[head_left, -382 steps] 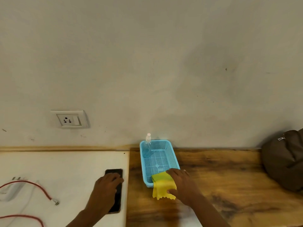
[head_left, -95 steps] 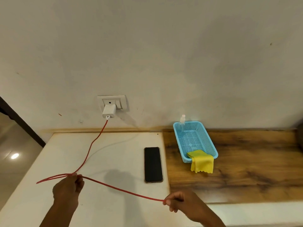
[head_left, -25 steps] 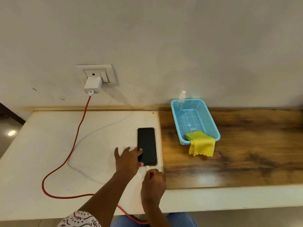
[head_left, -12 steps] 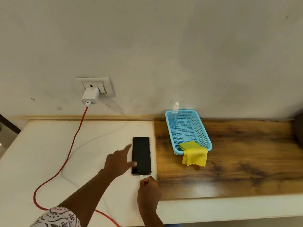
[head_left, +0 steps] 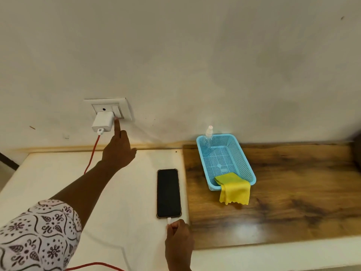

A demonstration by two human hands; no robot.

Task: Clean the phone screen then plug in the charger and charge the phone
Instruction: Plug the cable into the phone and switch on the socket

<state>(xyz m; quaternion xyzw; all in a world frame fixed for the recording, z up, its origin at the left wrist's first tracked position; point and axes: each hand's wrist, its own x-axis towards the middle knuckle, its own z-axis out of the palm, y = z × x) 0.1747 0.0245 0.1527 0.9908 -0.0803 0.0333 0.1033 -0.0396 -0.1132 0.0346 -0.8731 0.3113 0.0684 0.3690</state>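
Observation:
The black phone [head_left: 168, 193] lies face up on the white counter [head_left: 48, 184], its screen dark. A white plug end [head_left: 169, 220] sits in its near edge, pinched by my right hand [head_left: 178, 242]. The white charger [head_left: 103, 122] is in the wall socket [head_left: 109, 108], and its red cable [head_left: 93, 153] hangs down behind my left arm. My left hand [head_left: 118, 148] reaches up to the wall with its index fingertip on the switch [head_left: 116, 112] beside the charger; the other fingers are curled.
A blue mesh basket [head_left: 245, 169] stands on the wooden board [head_left: 293, 188] to the right, with a small spray bottle [head_left: 207, 140] in its far corner and a yellow cloth [head_left: 235, 191] draped over its near rim. More red cable [head_left: 93, 266] loops at the counter's front edge.
My left hand has left the phone and risen to the wall switch, index finger out. My right hand stays on the plug at the phone's near edge.

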